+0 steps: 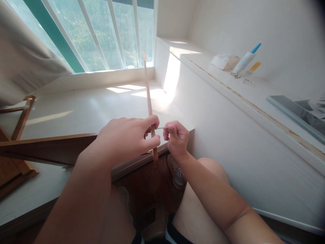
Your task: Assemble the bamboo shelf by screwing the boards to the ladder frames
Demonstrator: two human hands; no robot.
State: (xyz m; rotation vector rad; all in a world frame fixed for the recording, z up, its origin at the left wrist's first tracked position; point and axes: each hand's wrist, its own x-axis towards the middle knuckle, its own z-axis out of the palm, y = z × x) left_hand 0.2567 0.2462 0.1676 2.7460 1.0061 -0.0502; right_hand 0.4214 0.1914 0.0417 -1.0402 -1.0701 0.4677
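Note:
My left hand (127, 140) is closed round a thin upright wooden strip (147, 91), gripping it low down between thumb and fingers. My right hand (176, 137) pinches a small metal pin or screw (160, 128) that points sideways into the strip just right of my left fingers. The strip rises from the front edge of the white platform (88, 112) and leans slightly toward the window. Its lower end (155, 159) hangs below the edge. My bare knee (210, 173) and a shoe (175, 171) sit under my hands.
A long brown wooden board (48, 147) lies across the platform on the left, beside a wooden frame (20, 122). On the right ledge (254, 98) lie a white tube (245, 61), a cloth pouch (224, 61), small metal bits and a grey panel (297, 113). A barred window (106, 34) stands behind.

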